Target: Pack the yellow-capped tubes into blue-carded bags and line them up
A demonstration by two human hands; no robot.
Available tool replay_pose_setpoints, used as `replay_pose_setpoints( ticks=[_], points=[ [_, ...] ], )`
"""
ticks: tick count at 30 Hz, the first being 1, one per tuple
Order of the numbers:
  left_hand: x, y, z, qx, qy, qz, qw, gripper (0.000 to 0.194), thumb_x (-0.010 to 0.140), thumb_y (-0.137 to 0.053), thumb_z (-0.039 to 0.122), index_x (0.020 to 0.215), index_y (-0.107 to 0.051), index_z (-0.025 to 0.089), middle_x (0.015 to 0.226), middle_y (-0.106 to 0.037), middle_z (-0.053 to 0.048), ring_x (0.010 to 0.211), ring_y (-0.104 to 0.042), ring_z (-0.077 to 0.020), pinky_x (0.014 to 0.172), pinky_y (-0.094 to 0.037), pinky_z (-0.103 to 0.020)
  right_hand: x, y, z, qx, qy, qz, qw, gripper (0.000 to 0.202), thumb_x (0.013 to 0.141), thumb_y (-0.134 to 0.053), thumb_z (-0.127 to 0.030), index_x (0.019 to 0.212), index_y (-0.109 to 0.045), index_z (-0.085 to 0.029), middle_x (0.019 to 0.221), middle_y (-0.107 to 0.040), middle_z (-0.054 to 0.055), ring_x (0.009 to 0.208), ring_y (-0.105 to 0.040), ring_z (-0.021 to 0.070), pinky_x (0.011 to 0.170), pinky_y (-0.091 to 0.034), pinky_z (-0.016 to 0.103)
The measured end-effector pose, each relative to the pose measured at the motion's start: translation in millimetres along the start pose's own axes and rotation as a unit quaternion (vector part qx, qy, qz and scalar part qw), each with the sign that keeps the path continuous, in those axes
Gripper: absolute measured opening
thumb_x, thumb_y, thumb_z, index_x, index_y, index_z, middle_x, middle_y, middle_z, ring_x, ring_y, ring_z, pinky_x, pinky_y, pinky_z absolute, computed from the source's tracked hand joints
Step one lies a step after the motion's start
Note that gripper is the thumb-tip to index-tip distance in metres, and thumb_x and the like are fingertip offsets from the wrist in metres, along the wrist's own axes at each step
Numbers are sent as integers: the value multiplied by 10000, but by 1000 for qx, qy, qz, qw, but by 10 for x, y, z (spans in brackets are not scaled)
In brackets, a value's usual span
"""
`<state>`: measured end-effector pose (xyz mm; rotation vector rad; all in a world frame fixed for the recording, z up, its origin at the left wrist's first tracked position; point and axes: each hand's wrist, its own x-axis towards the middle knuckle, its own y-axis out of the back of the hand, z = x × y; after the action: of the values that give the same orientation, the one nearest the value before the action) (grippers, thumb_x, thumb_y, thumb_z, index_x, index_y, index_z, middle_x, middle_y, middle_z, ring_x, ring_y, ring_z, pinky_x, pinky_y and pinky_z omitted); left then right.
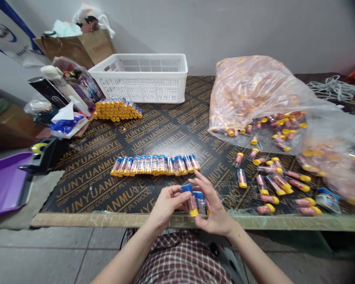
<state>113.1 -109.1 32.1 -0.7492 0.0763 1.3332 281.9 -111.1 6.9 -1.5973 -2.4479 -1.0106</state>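
Above the table's front edge, my left hand (166, 205) pinches a small clear tube (193, 205) with a yellow cap at its lower end, pink contents and a blue label near the top. My right hand (214, 209) curves around the same tube, its thumb by the yellow cap and its fingers bent over the far side. Behind the held tube, partly hidden by my fingers, are blue labels (198, 197) on the table. A row of labelled tubes (154, 165) lies side by side just beyond my hands.
Loose unlabelled tubes (273, 181) are scattered at right, below a big clear plastic bag (254, 86) full of them. Stacked labelled tubes (115, 109) lie by a white basket (142, 81). Bottles (51, 88) and a purple dustpan (8, 185) are at left; a cord (337, 88) lies far right.
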Motion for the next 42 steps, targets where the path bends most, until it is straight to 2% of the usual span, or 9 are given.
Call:
replay_pose_setpoints(
  ticks=[6,26,30,32,35,37,39,40,42],
  points=[
    [12,-4,-44,7,22,5,1000,329,586,-813,317,806,-681,112,652,-649,-23,554,-585,-99,546,-470,-195,2,-24,-13,45,4,-10,999,863,592,-495,-91,1408,-254,-240,1337,-436,101,1236,-453,266,1034,-403,440],
    [-17,-57,-23,10,25,20,999,352,555,-812,359,742,-648,109,645,-646,-33,553,-578,-116,551,-459,-227,-18,-96,28,79,-15,12,997,861,617,-510,-75,1414,-232,-243,1375,-427,101,1247,-460,269,1044,-411,433],
    [133,30,172,121,-47,38,991,337,591,-782,391,741,-625,134,624,-637,-32,540,-575,-136,544,-447,-242,10,-7,46,77,-20,28,996,882,717,-568,-130,1451,-105,-289,1499,-243,95,1314,-377,276,1074,-360,470],
    [267,109,371,263,-148,104,948,360,623,-766,396,846,-620,153,607,-625,-17,548,-578,-154,562,-437,-250,18,103,71,56,-35,69,995,922,747,-616,-187,1457,-43,-318,1537,-123,81,1342,-328,286,1080,-336,500],
    [496,181,660,503,-243,197,806,493,661,-743,433,1051,-576,182,600,-610,-5,621,-607,-205,618,-423,-270,-12,281,140,19,-85,151,985,855,791,-621,-242,1458,-93,-327,1516,-193,81,1300,-388,277,1058,-360,505],
    [617,172,776,631,-224,208,713,522,714,-683,486,1116,-550,180,671,-647,-45,719,-634,-253,663,-423,-295,-60,370,191,-12,-113,180,977,751,811,-614,-265,1440,-205,-314,1470,-297,85,1237,-458,267,1021,-405,483],
    [673,133,819,717,-188,208,639,508,778,-593,526,1133,-543,167,756,-677,-98,780,-643,-285,675,-420,-313,-122,432,233,-48,-130,184,973,634,821,-613,-294,1390,-335,-299,1439,-349,80,1216,-473,268,986,-437,462],
    [671,111,816,741,-177,210,613,500,806,-547,537,1131,-546,158,779,-684,-117,783,-645,-290,669,-418,-317,-155,455,252,-71,-135,180,972,575,826,-610,-311,1357,-391,-293,1429,-364,77,1225,-463,271,983,-437,461],
    [610,80,765,750,-189,220,594,473,849,-474,534,1107,-564,148,784,-686,-127,761,-644,-277,659,-408,-313,-217,492,291,-123,-141,170,967,457,838,-599,-345,1276,-489,-277,1392,-412,74,1234,-448,274,997,-415,466]
  ],
)
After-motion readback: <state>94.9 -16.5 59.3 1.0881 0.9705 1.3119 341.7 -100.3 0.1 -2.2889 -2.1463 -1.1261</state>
